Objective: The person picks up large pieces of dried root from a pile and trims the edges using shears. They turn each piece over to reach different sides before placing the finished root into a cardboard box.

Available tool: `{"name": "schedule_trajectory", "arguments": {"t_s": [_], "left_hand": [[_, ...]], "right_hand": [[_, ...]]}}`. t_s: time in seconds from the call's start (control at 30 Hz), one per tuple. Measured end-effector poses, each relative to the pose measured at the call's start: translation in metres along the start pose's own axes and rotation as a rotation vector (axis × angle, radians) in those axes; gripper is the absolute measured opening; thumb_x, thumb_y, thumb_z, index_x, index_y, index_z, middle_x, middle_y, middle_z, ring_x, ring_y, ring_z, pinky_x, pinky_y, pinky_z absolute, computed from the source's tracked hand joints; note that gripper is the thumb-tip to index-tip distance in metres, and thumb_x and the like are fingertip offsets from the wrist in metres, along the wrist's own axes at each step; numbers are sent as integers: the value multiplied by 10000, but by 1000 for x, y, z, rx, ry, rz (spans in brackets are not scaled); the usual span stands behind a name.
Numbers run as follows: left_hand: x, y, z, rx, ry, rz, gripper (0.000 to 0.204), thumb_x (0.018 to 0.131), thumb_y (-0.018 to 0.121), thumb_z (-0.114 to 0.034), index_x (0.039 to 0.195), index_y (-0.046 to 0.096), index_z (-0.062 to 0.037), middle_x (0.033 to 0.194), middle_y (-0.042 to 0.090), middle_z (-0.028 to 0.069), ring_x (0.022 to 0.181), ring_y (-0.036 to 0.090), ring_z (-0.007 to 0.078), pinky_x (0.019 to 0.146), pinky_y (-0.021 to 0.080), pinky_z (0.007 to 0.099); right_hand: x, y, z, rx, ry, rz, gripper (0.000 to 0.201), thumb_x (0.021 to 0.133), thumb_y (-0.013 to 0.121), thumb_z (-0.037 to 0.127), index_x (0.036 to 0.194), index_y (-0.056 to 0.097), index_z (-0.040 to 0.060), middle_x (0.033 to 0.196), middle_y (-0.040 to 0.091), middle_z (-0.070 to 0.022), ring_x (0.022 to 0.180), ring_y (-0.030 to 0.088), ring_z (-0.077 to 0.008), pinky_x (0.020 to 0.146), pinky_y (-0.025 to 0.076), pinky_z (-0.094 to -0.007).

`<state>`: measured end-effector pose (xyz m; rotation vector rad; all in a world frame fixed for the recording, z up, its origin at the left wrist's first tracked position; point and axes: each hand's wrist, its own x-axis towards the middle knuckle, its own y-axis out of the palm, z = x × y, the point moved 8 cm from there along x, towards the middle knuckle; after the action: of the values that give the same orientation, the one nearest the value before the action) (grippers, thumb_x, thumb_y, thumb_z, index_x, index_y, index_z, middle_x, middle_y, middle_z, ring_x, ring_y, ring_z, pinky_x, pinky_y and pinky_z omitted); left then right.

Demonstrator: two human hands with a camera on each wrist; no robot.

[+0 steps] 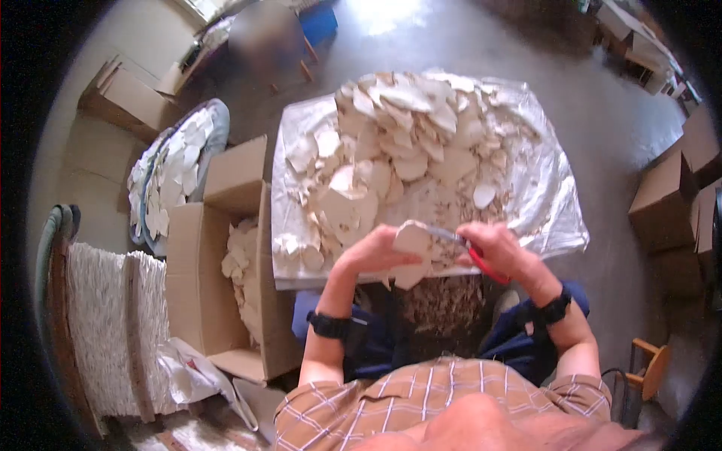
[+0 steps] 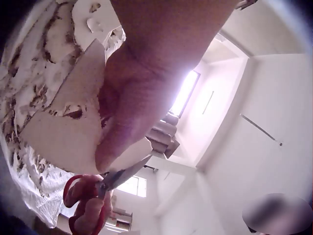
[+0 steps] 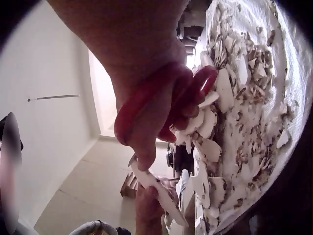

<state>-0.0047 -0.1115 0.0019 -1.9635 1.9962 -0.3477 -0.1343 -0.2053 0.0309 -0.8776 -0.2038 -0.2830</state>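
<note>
In the head view my left hand (image 1: 380,249) pinches a flat, off-white piece of thin sheet-like material (image 1: 412,237) above the near edge of the covered table. The left wrist view shows the thumb laid over this piece (image 2: 63,139), which has a brown-edged hole. My right hand (image 1: 498,246) grips red-handled scissors (image 1: 487,267), fingers through the loops. Their metal blades (image 2: 126,175) point at the piece and lie right at its edge. In the right wrist view the red handles (image 3: 128,117) circle the thumb, and the held piece (image 3: 164,196) appears nearly edge-on.
A heap of similar pieces (image 1: 406,113) covers much of the white plastic sheet (image 1: 553,173), with small scraps to the right. An open cardboard box (image 1: 184,278) holding pieces stands at left. Brown scraps (image 1: 444,304) lie below the table edge. More boxes (image 1: 662,199) stand at right.
</note>
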Motion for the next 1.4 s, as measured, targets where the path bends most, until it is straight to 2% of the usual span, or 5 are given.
{"name": "schedule_trajectory", "arguments": {"t_s": [0.4,0.47,1.03,1.2,1.4], "left_hand": [[-2,2,12,-172,-54,109,218,701,698,-101,884,617,-15,798,606,-19,762,510,55,698,442,251],[-5,3,20,-282,-229,99,214,701,697,-100,880,618,-12,801,610,-19,759,513,52,694,444,246],[-6,3,17,-230,-291,156,264,704,686,-129,934,606,-28,818,624,12,764,522,74,709,431,252],[-2,1,8,-140,-151,182,256,707,681,-149,912,605,-16,813,624,21,769,519,78,708,428,248],[2,11,45,-287,-299,179,234,708,685,-134,891,617,-4,789,611,-14,729,539,64,675,448,240]], "right_hand": [[-10,24,-12,39,76,-54,335,708,668,282,865,517,28,695,541,-184,658,551,-356,533,437,-377],[-6,18,-5,36,111,-7,290,706,679,209,875,524,30,651,507,-159,585,518,-332,517,417,-350],[-2,19,1,-47,78,-18,355,721,655,307,859,492,23,691,534,-173,656,544,-363,555,432,-392],[-5,20,-2,36,99,-49,312,722,662,286,827,507,37,644,524,-170,618,532,-370,514,410,-392],[-12,35,-17,-6,212,-23,273,726,666,248,803,498,47,575,500,-162,561,519,-361,494,405,-380]]}}
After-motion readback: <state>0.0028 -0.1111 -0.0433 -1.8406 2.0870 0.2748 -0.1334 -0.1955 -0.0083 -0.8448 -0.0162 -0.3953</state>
